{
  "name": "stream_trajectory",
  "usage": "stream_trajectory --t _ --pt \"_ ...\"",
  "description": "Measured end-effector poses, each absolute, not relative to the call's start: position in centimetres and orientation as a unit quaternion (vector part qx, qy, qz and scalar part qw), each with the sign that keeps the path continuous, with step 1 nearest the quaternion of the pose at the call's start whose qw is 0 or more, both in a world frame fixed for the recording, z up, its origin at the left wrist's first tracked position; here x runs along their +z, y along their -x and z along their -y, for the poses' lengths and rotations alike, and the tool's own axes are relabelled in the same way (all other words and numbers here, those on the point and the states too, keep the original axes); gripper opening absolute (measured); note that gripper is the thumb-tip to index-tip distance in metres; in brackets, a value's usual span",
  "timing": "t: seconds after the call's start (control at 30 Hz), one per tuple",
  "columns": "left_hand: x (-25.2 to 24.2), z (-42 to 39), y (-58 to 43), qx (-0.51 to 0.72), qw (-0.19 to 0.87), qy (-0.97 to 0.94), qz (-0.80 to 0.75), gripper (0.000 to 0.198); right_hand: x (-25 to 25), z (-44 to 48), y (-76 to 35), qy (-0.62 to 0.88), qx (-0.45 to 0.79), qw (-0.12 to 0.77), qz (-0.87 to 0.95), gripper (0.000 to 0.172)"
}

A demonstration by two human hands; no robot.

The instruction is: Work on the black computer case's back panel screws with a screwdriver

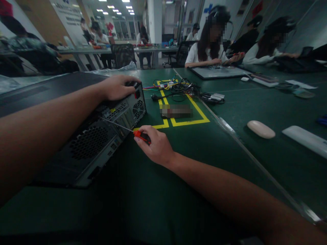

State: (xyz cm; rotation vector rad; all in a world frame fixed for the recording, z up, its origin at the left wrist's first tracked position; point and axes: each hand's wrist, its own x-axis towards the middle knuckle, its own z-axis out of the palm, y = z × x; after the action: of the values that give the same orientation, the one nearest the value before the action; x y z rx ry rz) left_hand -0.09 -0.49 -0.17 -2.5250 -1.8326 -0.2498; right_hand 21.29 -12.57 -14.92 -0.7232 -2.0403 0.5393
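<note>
Red-handled screwdriver (140, 135) was gripped in my right hand (157, 147), its tip at the rear panel of the closed computer case (94, 144) lying on the green mat (184, 190), my left hand (118, 87) clasping the case's upper corner.

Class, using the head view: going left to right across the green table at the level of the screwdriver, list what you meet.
computer case → right hand gripping the red-handled screwdriver → pale oval mouse → long white device

Head-worn view, forward-down, close over table (194, 190)
</note>
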Motion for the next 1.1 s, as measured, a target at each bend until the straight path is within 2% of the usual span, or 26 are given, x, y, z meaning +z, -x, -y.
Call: stream_trajectory --t 1.1 --pt "-0.09 0.53 0.12 -0.082 0.004 0.806 0.586 0.070 -14.99 12.63 -21.21 0.298 0.207 0.436 0.824 0.027"
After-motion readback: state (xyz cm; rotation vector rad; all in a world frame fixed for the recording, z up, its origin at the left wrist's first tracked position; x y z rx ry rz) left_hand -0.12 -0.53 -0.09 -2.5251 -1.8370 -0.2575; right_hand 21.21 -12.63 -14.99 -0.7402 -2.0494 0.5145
